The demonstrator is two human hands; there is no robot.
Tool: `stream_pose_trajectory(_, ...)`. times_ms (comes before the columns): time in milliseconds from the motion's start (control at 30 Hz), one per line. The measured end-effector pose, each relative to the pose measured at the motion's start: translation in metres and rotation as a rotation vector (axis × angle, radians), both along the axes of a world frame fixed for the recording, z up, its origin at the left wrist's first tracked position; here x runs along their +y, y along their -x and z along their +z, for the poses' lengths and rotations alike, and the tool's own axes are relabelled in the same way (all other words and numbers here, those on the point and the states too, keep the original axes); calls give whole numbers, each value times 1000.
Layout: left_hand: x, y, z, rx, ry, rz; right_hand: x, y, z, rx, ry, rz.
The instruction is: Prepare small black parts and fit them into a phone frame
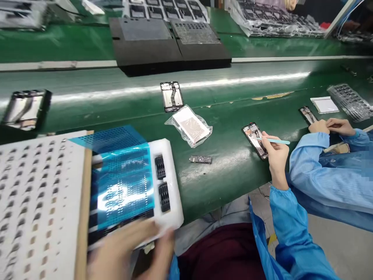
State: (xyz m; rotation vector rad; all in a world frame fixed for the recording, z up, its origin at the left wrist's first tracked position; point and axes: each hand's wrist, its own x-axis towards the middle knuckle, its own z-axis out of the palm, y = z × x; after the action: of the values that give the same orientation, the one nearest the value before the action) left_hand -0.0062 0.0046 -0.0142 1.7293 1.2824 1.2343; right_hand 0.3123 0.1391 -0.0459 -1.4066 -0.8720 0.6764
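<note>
My right hand [276, 153] grips a slim light-blue stick tool [281, 141], whose near end is over an opened phone frame [253, 136]. Those fingers are close to the phone's right edge; I cannot tell whether they touch it. At the bottom left, my left hand [131, 249] is smeared by motion beside the front edge of a white foam tray [171, 186]. Blue perforated film [125, 182] covers part of that tray, and black slotted parts [164, 197] show at its right side. A small circuit board [200, 159] lies between the tray and the phone.
A bagged flat part [190, 126] and another phone frame [171, 96] lie mid-bench. A white perforated board [37, 202] stands at left, near a third frame [26, 109]. Black boxes [145, 46] overhang the back shelf. At right, a co-worker's hands [320, 126] handle a phone.
</note>
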Motion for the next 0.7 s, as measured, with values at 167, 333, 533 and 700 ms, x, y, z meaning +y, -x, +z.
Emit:
stream_pose_trajectory(167,56,-72,-7,261,-29,-139,25,-14,5,20,77,69)
stream_pose_trajectory(333,96,-114,-28,172,145,-168,17,-19,13,53,139,132)
stream_pose_trajectory(533,107,-131,-28,-282,441,-153,2,-23,15,136,167,162)
stream_pose_trajectory(700,122,-152,-26,-421,489,-170,-1,-25,12,220,160,176)
